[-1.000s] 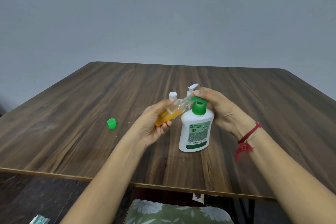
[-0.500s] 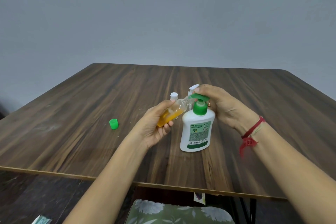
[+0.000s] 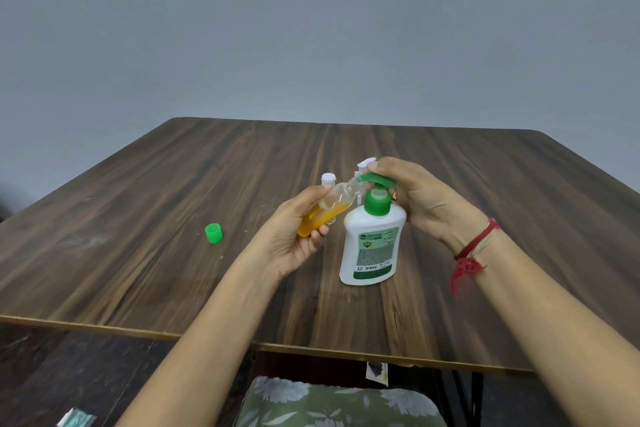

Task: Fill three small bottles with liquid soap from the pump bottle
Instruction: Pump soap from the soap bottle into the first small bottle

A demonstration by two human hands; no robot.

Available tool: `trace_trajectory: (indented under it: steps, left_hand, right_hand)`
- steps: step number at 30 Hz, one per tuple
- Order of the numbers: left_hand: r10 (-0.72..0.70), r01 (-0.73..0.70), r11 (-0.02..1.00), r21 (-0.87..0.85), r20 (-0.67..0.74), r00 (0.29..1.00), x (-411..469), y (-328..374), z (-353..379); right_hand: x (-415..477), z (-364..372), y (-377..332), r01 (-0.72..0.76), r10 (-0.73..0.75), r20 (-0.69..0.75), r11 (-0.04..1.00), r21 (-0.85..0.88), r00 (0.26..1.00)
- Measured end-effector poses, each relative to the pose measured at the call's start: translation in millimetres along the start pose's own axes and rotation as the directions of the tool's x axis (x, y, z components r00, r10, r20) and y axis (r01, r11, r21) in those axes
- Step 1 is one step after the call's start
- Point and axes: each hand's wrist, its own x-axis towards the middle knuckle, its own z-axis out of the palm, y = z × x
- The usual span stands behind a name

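A white pump bottle (image 3: 374, 246) with a green pump head (image 3: 375, 179) stands upright on the wooden table (image 3: 138, 218). My right hand (image 3: 422, 198) curls over the pump head from the right. My left hand (image 3: 294, 243) grips a small clear bottle (image 3: 332, 210), partly full of orange soap. It is tilted, with its open mouth at the pump's nozzle. Behind them stand two more small bottles with white caps, one (image 3: 328, 179) at the left and one (image 3: 365, 164) mostly hidden by my right hand.
A loose green cap (image 3: 213, 233) lies on the table to the left of my hands. The table's front edge (image 3: 207, 338) runs below my forearms. A floral chair cushion (image 3: 339, 406) shows under the table.
The pump head was pressed low a second ago and has risen, so its stem shows. My left hand keeps the small bottle at the nozzle.
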Motion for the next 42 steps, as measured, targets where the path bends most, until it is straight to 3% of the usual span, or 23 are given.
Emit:
trace_trajectory:
  steps: [5, 12, 26, 30, 33, 38, 42]
  left_hand:
    - [0.026, -0.023, 0.998, 0.064, -0.036, 0.999, 1, 2, -3]
    - [0.007, -0.007, 1.000, 0.013, -0.012, 1.000, 6, -1, -2]
    - [-0.024, 0.025, 0.999, -0.032, 0.027, 0.999, 6, -10, -1]
    - [-0.008, 0.008, 1.000, -0.028, 0.019, 1.000, 7, -6, 0]
    - [-0.003, 0.003, 1.000, -0.006, -0.008, 1.000, 6, -7, -1]
    - [-0.012, 0.015, 0.997, -0.070, 0.045, 0.999, 5, -10, 1]
    - [0.002, -0.001, 0.999, -0.037, 0.021, 1.000, 7, -10, 0]
  right_hand:
    - [-1, -1, 8, -0.032, 0.032, 0.021, 0.999, 0.018, 0.999]
    - [2, -1, 1, 0.009, -0.009, -0.009, 0.999, -0.033, 1.000]
    - [0, -3, 13, -0.046, 0.045, 0.027, 0.998, 0.030, 0.999]
    - [3, -3, 0, 0.000, 0.000, 0.006, 0.999, -0.051, 1.000]
    - [0, -4, 9, -0.022, 0.022, 0.019, 1.000, -0.005, 1.000]
    - [1, -4, -1, -0.001, 0.002, 0.016, 0.997, -0.073, 1.000]
    - [-2, -7, 9, -0.027, 0.023, 0.074, 0.998, 0.064, 0.997]
